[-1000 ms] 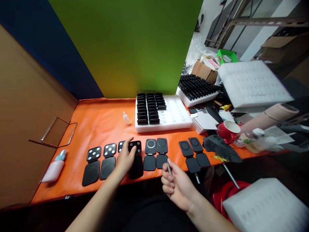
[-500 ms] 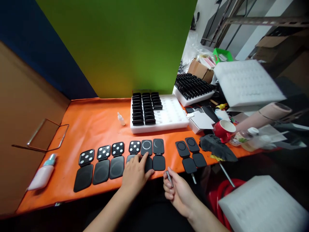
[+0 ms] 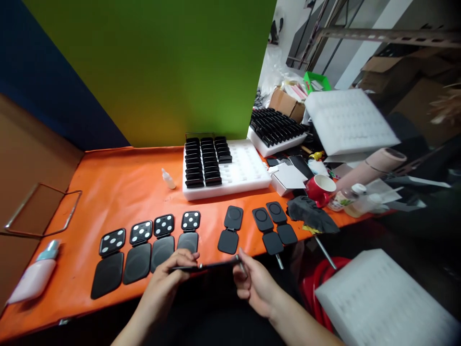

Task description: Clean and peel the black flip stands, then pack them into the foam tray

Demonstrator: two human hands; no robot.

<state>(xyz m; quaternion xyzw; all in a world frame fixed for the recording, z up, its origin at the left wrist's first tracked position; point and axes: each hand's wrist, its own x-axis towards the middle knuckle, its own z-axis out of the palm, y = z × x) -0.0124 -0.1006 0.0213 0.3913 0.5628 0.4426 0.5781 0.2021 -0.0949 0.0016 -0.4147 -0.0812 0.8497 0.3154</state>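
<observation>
Now my left hand (image 3: 163, 283) and right hand (image 3: 254, 288) pinch opposite ends of a pad (image 3: 207, 265), holding it level, clear of the desk (image 3: 118, 182), so both reach it.

This was a small assembly workshop. A bench covered in an orange mat (image 3: 118, 187) carried a row of identical black hinged pieces (image 3: 139, 250) laid side by side. Behind them, white foam trays (image 3: 248, 168) held ranks of small black parts. To the right, loose foam sheets (image 3: 345, 120), cardboard boxes (image 3: 283, 102) and metal racking (image 3: 378, 34) crowded the space like factory stock.
</observation>
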